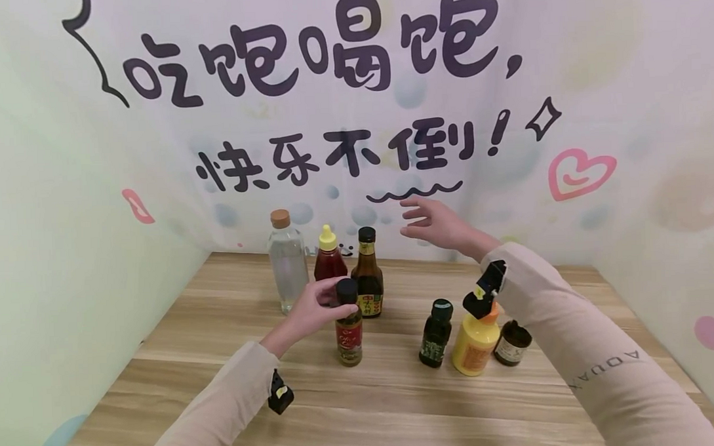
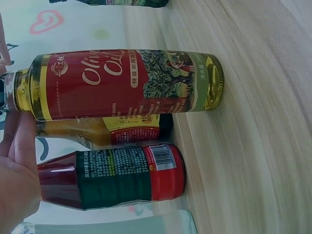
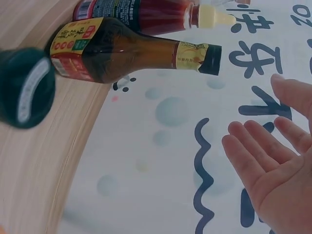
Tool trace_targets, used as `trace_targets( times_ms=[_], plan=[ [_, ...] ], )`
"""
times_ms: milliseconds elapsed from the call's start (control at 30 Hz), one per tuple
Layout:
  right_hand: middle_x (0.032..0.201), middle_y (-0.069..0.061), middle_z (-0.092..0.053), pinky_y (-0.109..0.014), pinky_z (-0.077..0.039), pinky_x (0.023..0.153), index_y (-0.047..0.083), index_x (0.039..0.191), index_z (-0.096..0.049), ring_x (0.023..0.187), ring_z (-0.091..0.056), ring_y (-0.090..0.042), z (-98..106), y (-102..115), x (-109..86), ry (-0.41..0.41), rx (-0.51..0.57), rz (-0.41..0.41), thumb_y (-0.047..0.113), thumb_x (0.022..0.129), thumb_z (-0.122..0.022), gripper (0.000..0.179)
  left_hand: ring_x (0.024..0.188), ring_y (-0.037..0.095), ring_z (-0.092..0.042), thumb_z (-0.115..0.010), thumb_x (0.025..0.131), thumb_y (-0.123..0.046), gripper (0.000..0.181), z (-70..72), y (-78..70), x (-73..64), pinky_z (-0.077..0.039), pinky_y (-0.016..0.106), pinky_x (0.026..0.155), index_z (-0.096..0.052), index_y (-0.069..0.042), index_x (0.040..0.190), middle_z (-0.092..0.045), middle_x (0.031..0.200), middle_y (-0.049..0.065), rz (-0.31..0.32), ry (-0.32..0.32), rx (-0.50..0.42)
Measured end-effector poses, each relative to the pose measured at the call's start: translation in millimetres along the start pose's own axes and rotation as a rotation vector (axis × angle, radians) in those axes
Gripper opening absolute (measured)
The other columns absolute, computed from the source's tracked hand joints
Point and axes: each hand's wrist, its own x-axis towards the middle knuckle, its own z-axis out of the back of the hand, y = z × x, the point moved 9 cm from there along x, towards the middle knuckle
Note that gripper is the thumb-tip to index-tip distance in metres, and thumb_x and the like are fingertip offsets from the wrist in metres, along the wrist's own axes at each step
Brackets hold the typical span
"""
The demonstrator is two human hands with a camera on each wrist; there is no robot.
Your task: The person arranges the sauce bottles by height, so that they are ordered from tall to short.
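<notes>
On the wood-grain tabletop (image 1: pixel 399 418), left of centre, the left hand (image 1: pixel 309 312) grips the neck of a slim glass bottle (image 1: pixel 349 346), its red label reading "Olive Oil". To its right stand a dark green-capped bottle (image 1: pixel 434 342), a yellow plastic bottle (image 1: pixel 475 347) and a squat dark jar (image 1: pixel 514 339). Farther back, left to right: a clear bottle (image 1: pixel 289 261), a yellow-nozzled red sauce bottle (image 1: pixel 329 264), a brown glass bottle (image 1: pixel 368 272). The right hand (image 1: pixel 436 225) is raised, fingers extended, before a white backdrop (image 1: pixel 569 51) printed "吃饱喝饱,快乐不倒!" beside a pink heart (image 1: pixel 581 174).
</notes>
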Motion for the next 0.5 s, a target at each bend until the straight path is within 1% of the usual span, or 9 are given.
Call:
trace_targets(
  times_ms=[200, 433, 500],
  plan=[
    [0.128, -0.022, -0.043, -0.045, -0.040, 0.090, 0.004, 0.135, -0.031, 0.112, -0.046, -0.035, 11, -6, -14.4, 0.011, 0.010, 0.002, 0.013, 0.087, -0.057, 0.055, 0.087, 0.029, -0.060, -0.068, 0.077, -0.009, 0.050, -0.2, 0.1, 0.6, -0.048, 0.041, 0.077, -0.050, 0.004, 0.121, -0.061, 0.103, 0.017, 0.001, -0.002, 0.006],
    [0.128, -0.020, -0.044, -0.047, -0.036, 0.093, 0.005, 0.134, -0.032, 0.114, -0.044, -0.034, 31, -18, -33.3, -0.016, 0.024, -0.019, 0.016, 0.087, -0.057, 0.054, 0.089, 0.031, -0.059, -0.069, 0.077, -0.010, 0.052, -0.2, 3.5, 1.2, -0.047, 0.041, 0.078, -0.049, 0.005, 0.122, -0.060, 0.105, 0.018, -0.011, 0.004, 0.001],
    [0.127, -0.020, -0.044, -0.046, -0.036, 0.092, 0.005, 0.134, -0.032, 0.114, -0.045, -0.033, 34, -22, -38.6, -0.023, 0.020, -0.020, 0.018, 0.087, -0.057, 0.055, 0.090, 0.033, -0.058, -0.068, 0.077, -0.008, 0.051, -0.2, -3.1, -0.8, -0.047, 0.042, 0.078, -0.048, 0.006, 0.122, -0.059, 0.106, 0.020, -0.009, 0.005, -0.009]
  ],
)
